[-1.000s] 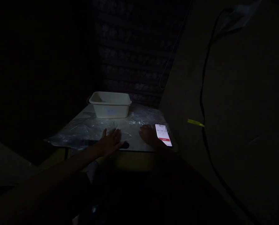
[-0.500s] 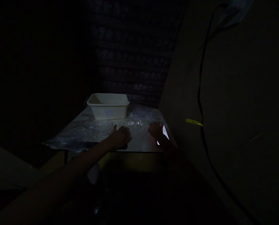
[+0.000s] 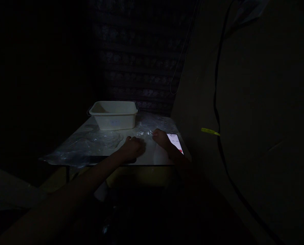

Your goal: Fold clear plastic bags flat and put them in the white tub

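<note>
Room: very dark, with a ridged backdrop (image 3: 131,64) behind and a plain wall (image 3: 256,102) at the right side.
Table: light-coloured top (image 3: 149,149), with a straight dark front edge; plastic film covers some parts of it.
Plastic film (image 3: 85,143): transparent and wrinkled, it lies over the left part of the table and also toward the back right; at the left front corner it hangs a little over the edge.
Tub (image 3: 113,120): white, rectangular, upright at the back left of the table, with a small faint mark on its front wall.
Left hand (image 3: 132,148): over the front middle of the table, just beside the film, fingers curled inward; I cannot tell if they are fully clenched or pinch something.
Right hand (image 3: 161,137): near the shiny folds of the film, fingers bent; if they grasp the film, I cannot tell.
Smartphone (image 3: 175,143): at the right side of the table, screen lit, showing timer digits and a red button; the right wrist is beside it.
Black cable (image 3: 216,112): it runs down along the wall, with a yellow tag (image 3: 210,131) on it.
</note>
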